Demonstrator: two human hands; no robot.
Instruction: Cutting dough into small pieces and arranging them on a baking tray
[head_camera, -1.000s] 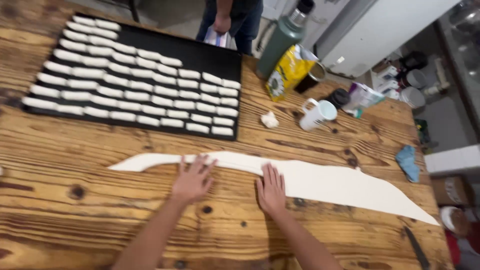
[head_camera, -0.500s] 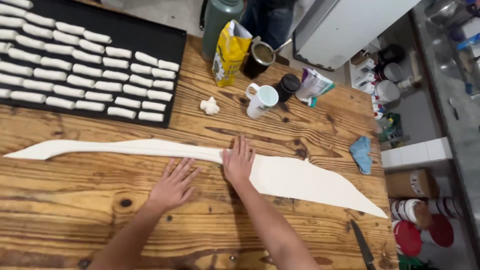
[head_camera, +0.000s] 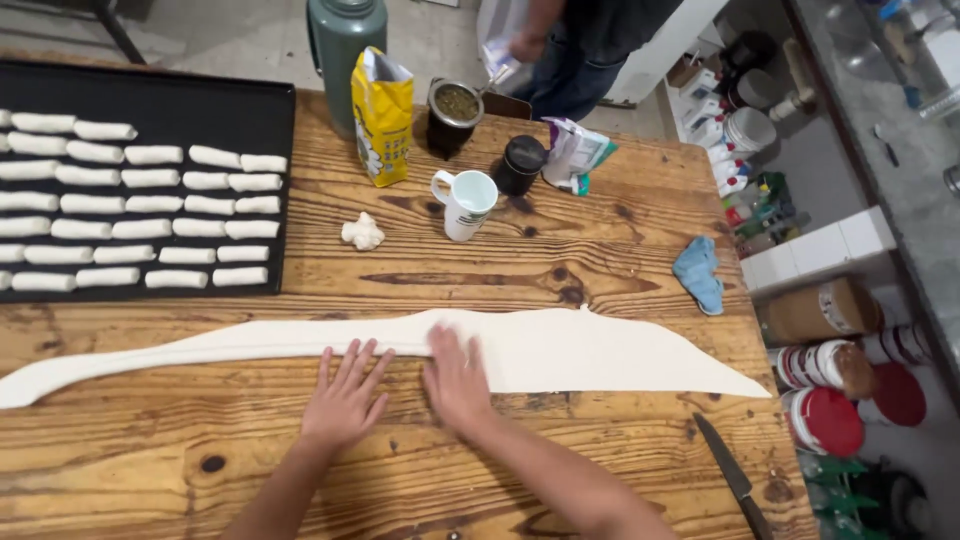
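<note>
Hands slid left, flat open on dough strip (head_camera: 560, 352), knife (head_camera: 733, 477) nearby

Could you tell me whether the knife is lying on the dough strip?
No, the knife lies on bare wood near the table's corner, apart from the dough strip.

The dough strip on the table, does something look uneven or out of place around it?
The dough strip is uneven: wide beside the right hand, a narrow tail left of the left hand. A small dough lump lies alone near the black tray. A knife rests at the table edge, its handle end out of frame.
</note>
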